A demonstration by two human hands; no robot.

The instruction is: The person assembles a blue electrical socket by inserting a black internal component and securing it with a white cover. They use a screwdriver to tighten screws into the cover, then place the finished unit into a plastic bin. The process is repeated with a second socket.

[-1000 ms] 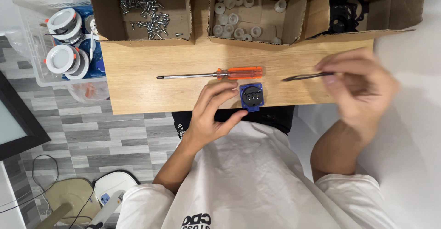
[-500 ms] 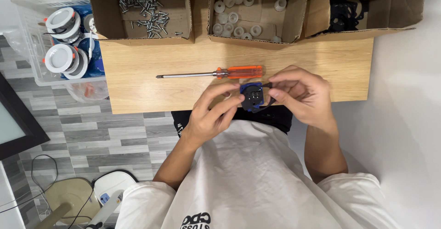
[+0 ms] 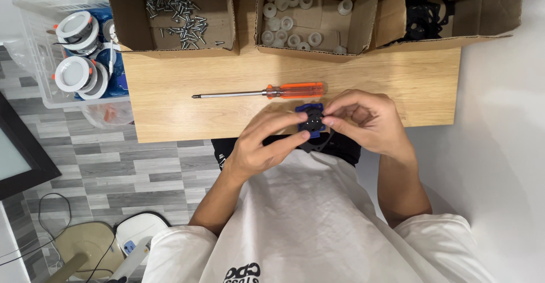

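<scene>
Head view: my left hand [image 3: 258, 149] and right hand [image 3: 366, 121] both grip a small blue-and-black part [image 3: 311, 123] with closed fingers, held over the near edge of the wooden bench [image 3: 170, 107]. An orange-handled screwdriver [image 3: 258, 93] lies just beyond, untouched.

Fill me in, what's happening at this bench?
A person holds a small blue and black part between both hands at the near edge of a wooden table: left hand, right hand, fingertips on it. An orange-handled screwdriver lies untouched just beyond. Behind it, open cardboard boxes hold screws, white bushings and black parts.
</scene>
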